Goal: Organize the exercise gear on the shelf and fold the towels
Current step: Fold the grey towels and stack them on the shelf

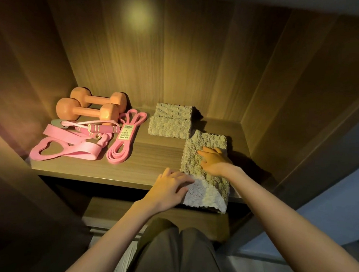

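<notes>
A fluffy pale towel (pixel 207 150) lies lengthwise on the right of the wooden shelf (pixel 151 155), its near end hanging over the front edge. My right hand (pixel 214 160) rests flat on its middle with fingers spread. My left hand (pixel 169 188) touches the towel's near left corner at the shelf edge. Two folded towels (pixel 171 122) sit behind it. On the left lie two orange dumbbells (pixel 89 108), a pink jump rope (pixel 98 129), wide pink resistance bands (pixel 67 147) and a coiled thin pink band (pixel 124 138).
The shelf is a wooden alcove with side walls (pixel 283 90) and a back panel close around it. A lower shelf (pixel 158 215) shows under the front edge. My knees in dark trousers (pixel 179 252) are below.
</notes>
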Demonstrator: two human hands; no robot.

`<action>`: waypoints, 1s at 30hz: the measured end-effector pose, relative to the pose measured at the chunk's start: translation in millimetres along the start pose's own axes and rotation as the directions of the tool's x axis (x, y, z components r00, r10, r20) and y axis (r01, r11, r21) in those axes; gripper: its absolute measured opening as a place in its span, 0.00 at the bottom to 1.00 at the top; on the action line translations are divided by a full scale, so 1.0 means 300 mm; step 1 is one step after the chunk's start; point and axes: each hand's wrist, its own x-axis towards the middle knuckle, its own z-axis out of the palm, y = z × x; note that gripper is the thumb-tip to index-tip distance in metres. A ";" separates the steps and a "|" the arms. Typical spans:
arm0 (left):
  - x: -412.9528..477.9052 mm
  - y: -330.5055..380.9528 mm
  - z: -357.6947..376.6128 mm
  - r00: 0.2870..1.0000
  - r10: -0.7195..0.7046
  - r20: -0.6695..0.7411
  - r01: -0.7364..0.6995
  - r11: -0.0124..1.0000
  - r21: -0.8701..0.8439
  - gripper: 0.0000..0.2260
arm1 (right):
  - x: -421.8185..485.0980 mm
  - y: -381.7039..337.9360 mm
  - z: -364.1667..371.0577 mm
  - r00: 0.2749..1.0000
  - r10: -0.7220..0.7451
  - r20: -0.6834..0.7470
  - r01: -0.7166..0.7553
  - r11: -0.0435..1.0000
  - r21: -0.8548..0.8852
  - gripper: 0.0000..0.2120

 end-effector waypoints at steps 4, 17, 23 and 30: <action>-0.041 0.002 -0.005 0.998 0.047 -0.039 -0.048 0.999 -0.027 0.20 | -0.091 0.040 0.017 0.987 -0.082 -0.139 0.088 0.995 0.037 0.23; -0.120 -0.013 0.071 0.970 0.241 -0.042 -0.205 0.896 0.393 0.47 | -0.319 0.225 0.286 0.873 -0.437 -0.216 0.349 0.870 -0.347 0.43; -0.084 -0.001 0.077 0.959 0.240 -0.149 -0.144 0.870 0.472 0.38 | -0.270 0.222 0.345 0.836 -0.396 -0.379 0.232 0.882 -0.410 0.48; -0.088 -0.014 0.070 0.964 0.229 -0.138 -0.141 0.874 0.465 0.33 | -0.258 0.254 0.328 0.795 -0.458 -0.398 0.329 0.876 -0.351 0.46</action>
